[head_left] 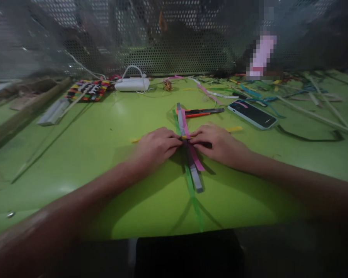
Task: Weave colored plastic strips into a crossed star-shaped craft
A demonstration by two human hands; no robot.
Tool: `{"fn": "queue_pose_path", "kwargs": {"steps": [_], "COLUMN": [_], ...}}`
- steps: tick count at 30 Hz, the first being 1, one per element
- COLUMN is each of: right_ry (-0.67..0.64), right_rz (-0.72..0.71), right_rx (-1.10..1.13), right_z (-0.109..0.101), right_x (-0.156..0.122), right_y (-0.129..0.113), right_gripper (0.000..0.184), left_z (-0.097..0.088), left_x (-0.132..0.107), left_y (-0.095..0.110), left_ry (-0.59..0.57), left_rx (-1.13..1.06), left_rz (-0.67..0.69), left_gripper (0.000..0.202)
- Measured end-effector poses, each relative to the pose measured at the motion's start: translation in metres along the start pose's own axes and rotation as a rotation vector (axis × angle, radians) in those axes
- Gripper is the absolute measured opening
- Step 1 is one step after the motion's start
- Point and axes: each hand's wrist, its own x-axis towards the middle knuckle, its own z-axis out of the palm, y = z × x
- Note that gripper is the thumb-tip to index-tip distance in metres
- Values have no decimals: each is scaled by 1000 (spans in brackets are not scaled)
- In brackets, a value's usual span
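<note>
Both your left hand [159, 146] and right hand [220, 144] pinch the yellow strip [234, 129] where it crosses the gray strip [195, 177]. Beyond them, a knife [201, 113] lies near a phone [252, 114].

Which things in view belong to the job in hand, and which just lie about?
In hand: yellow strip, held by left hand and right hand; grey strip; pink strip; green strip; perhaps cutter.

Lying about: phone; patterned woven piece; black strip.
</note>
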Motion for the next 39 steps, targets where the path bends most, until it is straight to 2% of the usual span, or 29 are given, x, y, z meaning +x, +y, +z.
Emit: {"fn": "queue_pose_path", "kwargs": {"steps": [5,13,26,39], "right_ry": [35,13,49,45], "right_rz": [-2,14,-48,-11], "right_rx": [24,40,10,44], "right_z": [-1,-3,-1,-4], "right_x": [-1,-1,-1,0], "right_y": [0,0,4,-1], "right_gripper": [22,24,23,28], "left_z": [-1,1,1,-3], "left_x": [1,3,3,5], "left_y": [1,1,2,7], "left_ry": [10,24,40,98], "left_rx": [-33,-49,-56,-39], "left_rz": [8,-6,14,20], "left_gripper": [28,28,25,27]}}
